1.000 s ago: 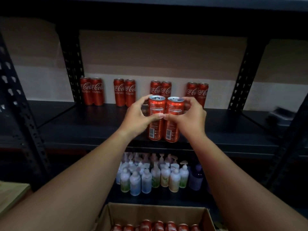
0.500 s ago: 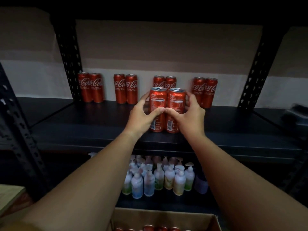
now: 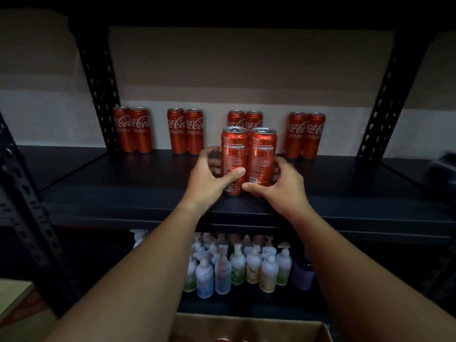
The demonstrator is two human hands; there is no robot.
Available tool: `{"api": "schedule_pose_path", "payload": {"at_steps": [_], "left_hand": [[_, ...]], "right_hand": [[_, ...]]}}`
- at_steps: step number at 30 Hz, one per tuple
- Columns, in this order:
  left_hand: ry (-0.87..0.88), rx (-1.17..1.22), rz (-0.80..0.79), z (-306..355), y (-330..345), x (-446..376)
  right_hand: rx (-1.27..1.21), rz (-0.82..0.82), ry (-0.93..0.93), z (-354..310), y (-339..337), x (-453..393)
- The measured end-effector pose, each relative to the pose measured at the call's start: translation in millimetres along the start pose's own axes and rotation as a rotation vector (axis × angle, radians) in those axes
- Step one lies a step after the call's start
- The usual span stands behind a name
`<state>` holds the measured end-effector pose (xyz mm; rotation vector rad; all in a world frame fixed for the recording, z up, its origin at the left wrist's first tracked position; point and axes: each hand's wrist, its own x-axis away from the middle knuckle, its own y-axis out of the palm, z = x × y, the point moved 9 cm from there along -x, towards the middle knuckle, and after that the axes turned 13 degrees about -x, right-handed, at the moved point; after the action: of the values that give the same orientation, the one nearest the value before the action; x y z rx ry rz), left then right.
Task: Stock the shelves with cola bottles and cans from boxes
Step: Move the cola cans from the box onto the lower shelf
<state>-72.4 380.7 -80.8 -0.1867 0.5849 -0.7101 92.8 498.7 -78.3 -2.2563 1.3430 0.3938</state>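
Two red cola cans stand side by side on the black shelf (image 3: 148,188), near its front edge. My left hand (image 3: 207,183) grips the left cola can (image 3: 234,149) low down, thumb across its front and fingers curled behind it. Around the base of the right cola can (image 3: 262,154) my right hand (image 3: 283,188) holds on, thumb in front and fingers behind. Both cans are upright and touch each other. Directly behind them a pair of cans (image 3: 245,118) stands against the wall.
More can pairs line the back of the shelf at the left (image 3: 133,129), centre-left (image 3: 185,130) and right (image 3: 306,134). Black perforated uprights (image 3: 98,82) (image 3: 385,95) frame the bay. Pump bottles (image 3: 237,267) fill the lower shelf. An open cardboard box (image 3: 246,327) sits below.
Both hands carried the two cans forward from in front of the shelf edge onto the shelf. My hands have slid down to the cans' lower halves.
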Motion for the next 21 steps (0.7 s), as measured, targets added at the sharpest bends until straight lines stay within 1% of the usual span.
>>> {"api": "schedule_pose_path", "payload": {"at_steps": [3, 8, 10, 13, 15, 18, 21], "left_hand": [[-0.036, 0.055, 0.004, -5.7, -0.2, -2.1], [-0.041, 0.145, -0.046, -10.2, 5.4, -4.3], [-0.023, 0.122, -0.051, -9.3, 6.6, -5.0], [0.016, -0.011, 0.009, -5.7, 3.1, -4.4], [0.028, -0.044, 0.034, -3.5, 1.6, -3.1], [0.011, -0.017, 0.037, -4.2, 0.0, -2.9], [0.005, 0.024, -0.005, -6.9, 4.0, -3.5]], "right_hand": [[-0.058, -0.006, 0.027, 6.2, -2.8, -1.3], [-0.125, -0.010, 0.043, 8.8, -5.5, -2.7], [-0.145, -0.005, 0.033, 6.9, -4.6, -1.5], [-0.133, 0.018, 0.004, 3.2, -3.5, 0.1], [-0.123, 0.031, 0.001, 3.7, -4.1, -0.1], [-0.150, 0.035, 0.033, 8.1, -5.9, -1.8], [-0.182, 0.015, 0.048, 10.5, -5.4, -2.8]]}}
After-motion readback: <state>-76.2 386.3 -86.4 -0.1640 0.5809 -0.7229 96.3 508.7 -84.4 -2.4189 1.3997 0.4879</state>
